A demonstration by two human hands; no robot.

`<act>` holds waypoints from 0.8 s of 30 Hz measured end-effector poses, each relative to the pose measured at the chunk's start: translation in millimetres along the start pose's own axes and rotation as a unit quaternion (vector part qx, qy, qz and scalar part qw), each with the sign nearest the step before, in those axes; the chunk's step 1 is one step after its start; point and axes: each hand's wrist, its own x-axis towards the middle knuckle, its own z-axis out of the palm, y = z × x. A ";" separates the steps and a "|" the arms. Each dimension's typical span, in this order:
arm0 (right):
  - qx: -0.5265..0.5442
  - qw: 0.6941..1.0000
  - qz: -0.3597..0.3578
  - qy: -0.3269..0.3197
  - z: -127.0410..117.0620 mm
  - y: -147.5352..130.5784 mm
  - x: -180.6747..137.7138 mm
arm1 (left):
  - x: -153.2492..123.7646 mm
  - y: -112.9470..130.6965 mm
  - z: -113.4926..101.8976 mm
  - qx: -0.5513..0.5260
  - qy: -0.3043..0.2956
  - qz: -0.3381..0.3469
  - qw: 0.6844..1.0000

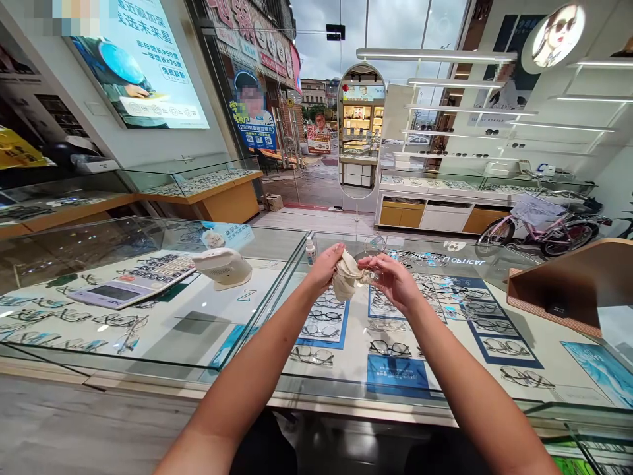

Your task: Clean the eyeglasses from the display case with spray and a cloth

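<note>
Both of my hands meet above a glass display counter [277, 310] in an eyewear shop. My left hand [326, 264] is closed on a beige cleaning cloth [345, 280] that hangs down between the hands. My right hand [390, 277] pinches a pair of clear-framed glasses [373, 251]; one lens stands up above the fingers and the other presses into the cloth. Under the glass lie several pairs of spectacles [321, 330] on white and blue mats.
On the counter to the left sit a calculator [133, 284], a small white device [222, 267] and a small spray bottle [310, 251]. A wooden tray [568, 290] stands at the right. A pink bicycle [539, 227] is parked beyond, by white shelving.
</note>
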 end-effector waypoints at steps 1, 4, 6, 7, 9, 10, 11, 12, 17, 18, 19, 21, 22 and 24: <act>-0.006 1.000 -0.009 -0.003 0.0 -0.1 0.3 | -0.1 -0.1 0.3 -0.003 -0.004 0.000 1.000; -0.027 0.999 -0.038 0.001 -1.9 -1.1 1.7 | 2.7 -0.8 -3.0 -0.002 0.005 0.002 1.000; -0.032 0.998 -0.053 0.013 -4.1 -3.1 2.6 | 6.3 -2.1 -7.6 0.017 0.027 0.001 0.999; -0.030 0.998 -0.058 0.018 -5.0 -4.4 2.9 | 7.9 -2.9 -9.8 0.038 0.042 -0.006 0.998; -0.023 0.997 -0.069 0.025 -6.2 -7.2 3.0 | 9.1 -3.9 -11.8 0.097 0.076 -0.028 0.992; -0.020 0.997 -0.074 0.028 -6.3 -8.5 2.9 | 8.2 -3.7 -11.1 0.131 0.086 -0.028 0.987; -0.018 0.996 -0.078 0.030 -6.2 -9.5 2.7 | 6.1 -2.7 -9.3 0.164 0.083 -0.010 0.983; -0.017 0.996 -0.081 0.031 -6.0 -10.2 2.4 | 2.7 -1.1 -6.3 0.192 0.064 0.025 0.979; -0.022 0.996 -0.070 0.043 -6.5 -9.2 1.8 | -21.7 8.5 15.0 0.307 -0.113 0.178 0.928; -0.023 0.996 -0.067 0.046 -7.0 -8.7 1.9 | -24.8 8.6 18.1 0.319 -0.119 0.174 0.924; -0.022 0.997 -0.064 0.048 -7.5 -8.2 2.1 | -26.6 7.9 20.3 0.324 -0.116 0.163 0.925; -0.023 0.997 -0.059 0.047 -8.3 -7.5 2.5 | -26.4 4.9 21.9 0.323 -0.101 0.137 0.931; -0.025 0.997 -0.059 0.045 -8.5 -7.2 2.7 | -24.9 3.3 21.5 0.324 -0.095 0.126 0.933; -0.028 0.997 -0.061 0.041 -8.6 -6.7 3.2 | -21.1 1.2 19.7 0.331 -0.088 0.111 0.933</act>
